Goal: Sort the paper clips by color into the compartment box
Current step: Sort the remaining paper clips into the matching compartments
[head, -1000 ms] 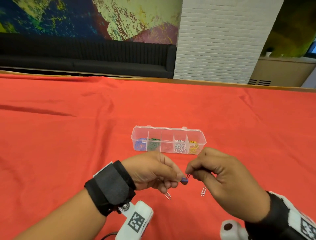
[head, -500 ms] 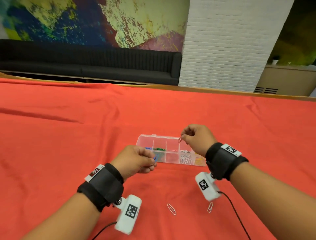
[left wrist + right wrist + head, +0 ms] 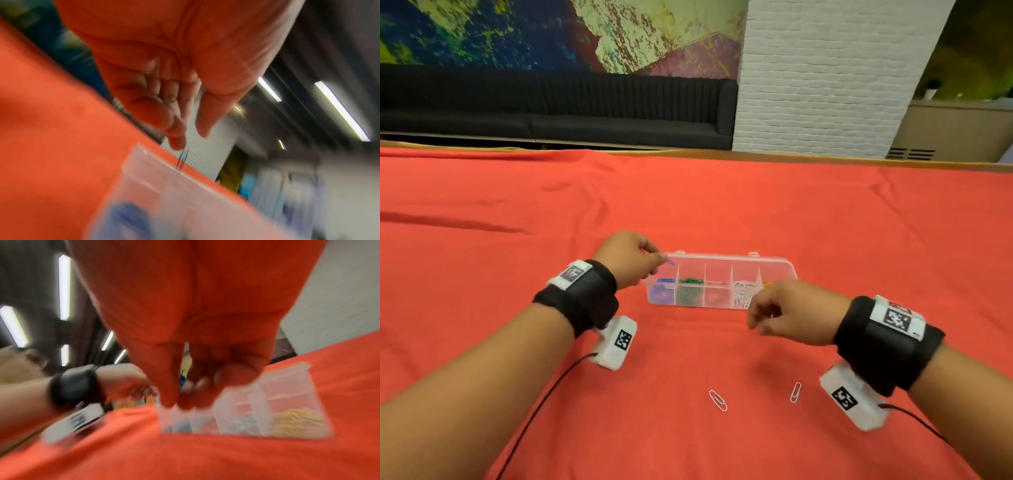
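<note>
Blue clip over the box's left end

Left hand (image 3: 631,259) pinches a blue clip (image 3: 670,262) above the box (image 3: 774,262); right hand (image 3: 789,312) hangs loose, holding nothing, near its right end.

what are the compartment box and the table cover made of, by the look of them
Compartment box: clear, glossy rigid plastic, probably; the clips inside show through its walls and dividers.
Table cover: red-orange matte cloth, likely woven fabric; it lies in soft wrinkles and gives no shine.

Red-clothed table (image 3: 825,222): compartment box (image 3: 774,263), two paper clips (image 3: 718,400).
</note>
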